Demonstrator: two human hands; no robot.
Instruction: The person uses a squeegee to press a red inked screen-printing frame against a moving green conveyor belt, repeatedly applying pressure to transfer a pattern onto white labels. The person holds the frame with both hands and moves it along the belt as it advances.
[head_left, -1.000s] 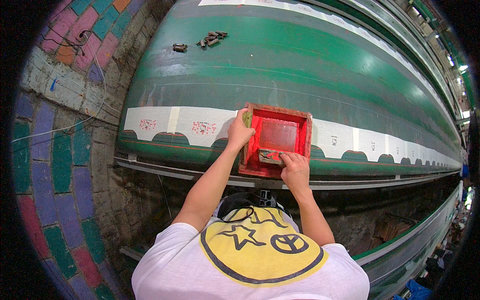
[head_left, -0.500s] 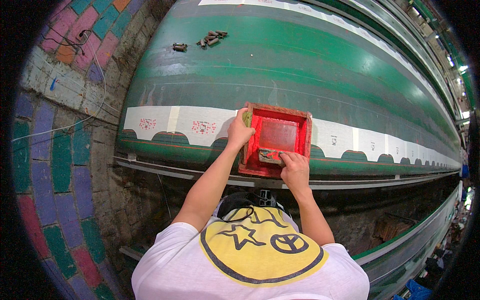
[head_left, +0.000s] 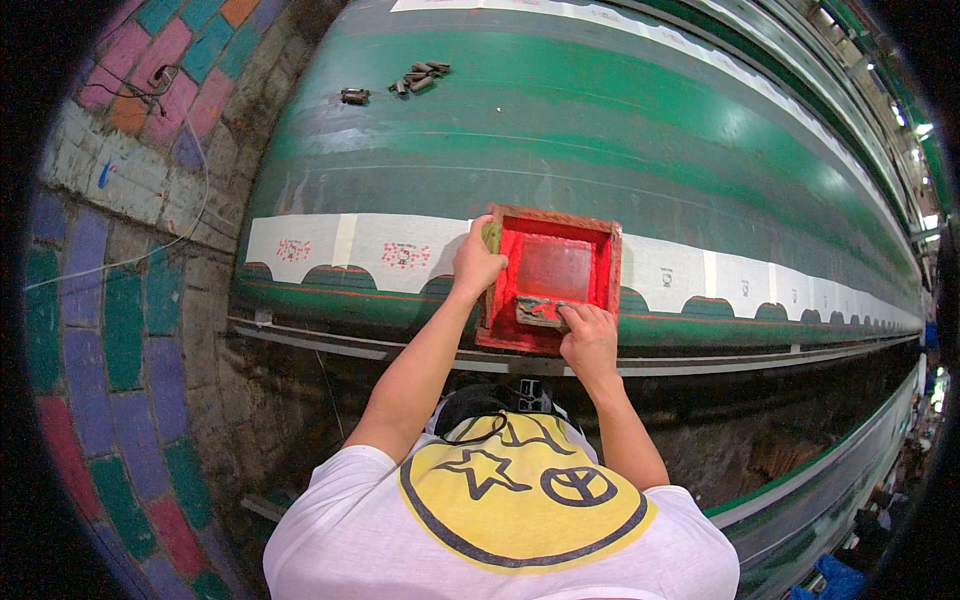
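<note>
A wooden screen printing frame [head_left: 612, 262], its inside smeared with red ink, lies across the white fabric strip [head_left: 384, 250] on the green table. My left hand [head_left: 480, 258] is closed around the frame's left side near its upper corner. Near the frame's lower wall rests a short squeegee [head_left: 538, 311] stained with red ink. The fingers of my right hand [head_left: 590, 338] grip its right end. Left of the frame the fabric bears small prints with red dots; to the right the prints show only dark outlines. The fabric directly beneath the frame is hidden.
Several small dark cylinders [head_left: 416, 78] lie on the far part of the long green table [head_left: 440, 140]. Another white strip runs along its far side. A metal rail [head_left: 700, 368] edges the near side. Painted bricks and a thin cable [head_left: 200, 170] are on the left.
</note>
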